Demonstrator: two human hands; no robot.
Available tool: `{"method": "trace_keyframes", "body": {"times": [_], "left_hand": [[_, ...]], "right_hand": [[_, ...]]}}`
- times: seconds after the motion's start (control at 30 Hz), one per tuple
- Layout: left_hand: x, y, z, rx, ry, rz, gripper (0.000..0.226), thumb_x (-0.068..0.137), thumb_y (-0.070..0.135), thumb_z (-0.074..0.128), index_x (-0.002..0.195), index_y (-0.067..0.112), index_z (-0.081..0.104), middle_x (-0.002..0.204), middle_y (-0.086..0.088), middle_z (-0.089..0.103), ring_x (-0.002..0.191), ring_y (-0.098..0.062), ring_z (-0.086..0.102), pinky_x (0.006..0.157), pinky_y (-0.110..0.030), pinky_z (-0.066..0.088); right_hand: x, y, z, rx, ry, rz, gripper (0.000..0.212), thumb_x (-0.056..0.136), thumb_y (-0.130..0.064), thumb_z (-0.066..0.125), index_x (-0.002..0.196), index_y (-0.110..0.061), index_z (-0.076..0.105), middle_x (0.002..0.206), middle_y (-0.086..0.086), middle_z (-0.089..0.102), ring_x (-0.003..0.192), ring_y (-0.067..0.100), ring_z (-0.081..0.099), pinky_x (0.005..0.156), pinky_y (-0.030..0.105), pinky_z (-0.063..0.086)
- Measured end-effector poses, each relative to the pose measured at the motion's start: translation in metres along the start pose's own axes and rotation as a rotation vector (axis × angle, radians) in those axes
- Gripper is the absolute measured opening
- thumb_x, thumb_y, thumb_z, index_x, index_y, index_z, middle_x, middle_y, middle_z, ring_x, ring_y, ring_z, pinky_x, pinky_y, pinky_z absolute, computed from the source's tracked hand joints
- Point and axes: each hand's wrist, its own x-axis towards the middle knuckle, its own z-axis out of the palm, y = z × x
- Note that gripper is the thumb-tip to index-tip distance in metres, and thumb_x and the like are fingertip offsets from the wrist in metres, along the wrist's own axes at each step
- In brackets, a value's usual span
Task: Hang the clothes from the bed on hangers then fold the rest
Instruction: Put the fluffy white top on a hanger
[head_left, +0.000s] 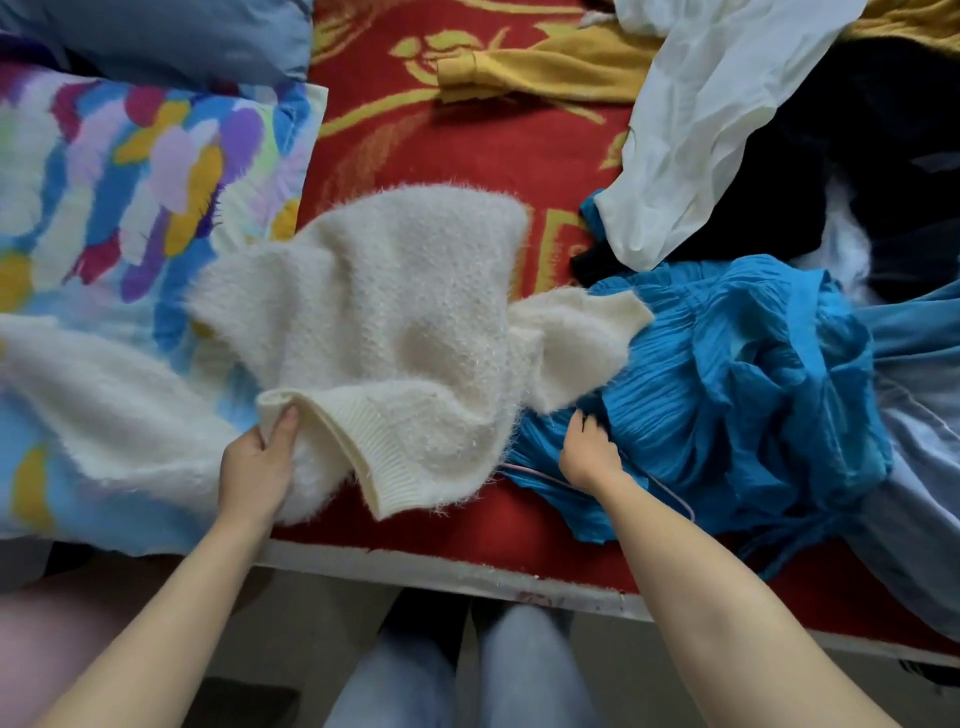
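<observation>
Hem of cream sweater (389, 312) sits pinched in left hand (254, 467); right hand (589, 452) clutches blue dress (727, 389) beside it.

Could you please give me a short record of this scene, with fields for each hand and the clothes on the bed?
Left hand: grips the ribbed hem of the cream sweater, thumb on top
Right hand: on the edge of the blue pleated garment; grip unclear
Cream sweater: spread on the red blanket, one part lying over the patterned pillow
Other clothes: white shirt, black garment, mustard sweater, lying unfolded at the far side and right
</observation>
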Motion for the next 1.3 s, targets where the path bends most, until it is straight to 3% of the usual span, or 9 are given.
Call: {"method": "trace_keyframes", "body": {"times": [0.23, 0.37, 0.53, 0.7, 0.83, 0.9, 1.03, 1.1, 1.3], "left_hand": [[-0.002, 0.01, -0.005, 0.01, -0.064, 0.041, 0.043, 0.093, 0.038, 0.052, 0.069, 0.002, 0.051, 0.064, -0.013, 0.048, 0.06, -0.022, 0.047, 0.054, -0.033, 0.035], [-0.001, 0.028, -0.012, -0.012, -0.133, 0.108, 0.043, 0.093, 0.033, 0.056, 0.061, 0.005, 0.047, 0.061, -0.011, 0.044, 0.06, -0.02, 0.042, 0.054, -0.035, 0.03], [0.0, 0.061, -0.029, -0.113, -0.324, 0.243, 0.027, 0.089, 0.024, 0.061, 0.074, 0.001, 0.06, 0.07, -0.007, 0.047, 0.069, -0.016, 0.04, 0.058, -0.031, 0.029], [-0.001, 0.107, -0.05, -0.089, -0.416, 0.391, 0.054, 0.084, 0.028, 0.069, 0.041, 0.023, 0.036, 0.042, 0.014, 0.029, 0.041, -0.001, 0.027, 0.046, -0.023, 0.02], [-0.007, 0.164, -0.079, -0.102, -0.403, 0.533, 0.067, 0.059, 0.08, 0.057, 0.043, 0.022, 0.028, 0.047, 0.012, 0.026, 0.044, -0.004, 0.026, 0.05, -0.027, 0.02], [-0.007, 0.188, -0.094, -0.073, -0.36, 0.61, 0.069, 0.062, 0.082, 0.056, 0.045, 0.022, 0.028, 0.047, 0.01, 0.027, 0.046, -0.007, 0.027, 0.053, -0.031, 0.02], [-0.012, 0.229, -0.13, -0.056, -0.311, 0.756, 0.065, 0.073, 0.063, 0.065, 0.038, 0.02, 0.031, 0.038, 0.01, 0.026, 0.041, -0.007, 0.027, 0.048, -0.026, 0.021], [-0.017, 0.249, -0.149, -0.061, -0.293, 0.845, 0.063, 0.076, 0.056, 0.066, 0.039, 0.02, 0.03, 0.039, 0.01, 0.023, 0.041, -0.008, 0.026, 0.045, -0.022, 0.018], [-0.036, 0.293, -0.194, 0.056, -0.285, 0.991, 0.061, 0.078, 0.047, 0.071, 0.036, 0.022, 0.033, 0.038, 0.01, 0.024, 0.037, -0.007, 0.026, 0.04, -0.018, 0.022]], "right_hand": [[-0.031, -0.004, 0.023, 0.027, 0.214, 0.069, 0.031, 0.099, -0.033, 0.038, 0.118, -0.011, 0.05, 0.117, 0.008, 0.059, 0.109, 0.028, 0.052, 0.086, 0.038, 0.04], [-0.069, 0.007, 0.017, 0.505, 0.168, 0.111, 0.029, 0.098, -0.036, 0.041, 0.105, -0.012, 0.055, 0.1, 0.011, 0.064, 0.1, 0.033, 0.057, 0.075, 0.036, 0.039], [-0.117, 0.056, -0.034, 0.391, 0.246, 0.105, 0.024, 0.099, -0.031, 0.042, 0.099, -0.016, 0.06, 0.099, 0.009, 0.065, 0.093, 0.031, 0.057, 0.071, 0.036, 0.041], [-0.164, 0.084, -0.115, 0.345, 0.499, 0.01, 0.02, 0.095, -0.032, 0.051, 0.099, -0.018, 0.065, 0.092, 0.008, 0.068, 0.091, 0.03, 0.062, 0.067, 0.035, 0.04], [-0.197, 0.076, -0.175, 0.222, 0.703, -0.056, 0.022, 0.096, -0.032, 0.051, 0.099, -0.016, 0.065, 0.091, 0.012, 0.069, 0.087, 0.034, 0.063, 0.066, 0.038, 0.042], [-0.209, 0.067, -0.201, 0.21, 0.814, -0.083, 0.022, 0.095, -0.028, 0.052, 0.1, -0.011, 0.064, 0.091, 0.018, 0.067, 0.084, 0.035, 0.063, 0.066, 0.039, 0.041], [-0.244, 0.049, -0.253, 0.697, 1.103, -0.328, 0.016, 0.094, -0.013, 0.054, 0.098, -0.002, 0.064, 0.06, 0.003, 0.052, 0.054, 0.003, 0.049, 0.058, 0.021, 0.039], [-0.268, 0.036, -0.281, 0.914, 1.16, -0.506, 0.013, 0.095, -0.013, 0.051, 0.09, -0.017, 0.062, 0.053, -0.005, 0.048, 0.044, 0.003, 0.043, 0.046, 0.014, 0.035], [-0.308, -0.013, -0.357, 1.25, 0.922, -0.649, 0.03, 0.089, -0.033, 0.056, 0.111, -0.013, 0.055, 0.05, -0.006, 0.045, 0.037, 0.001, 0.04, 0.039, 0.016, 0.037]]}}
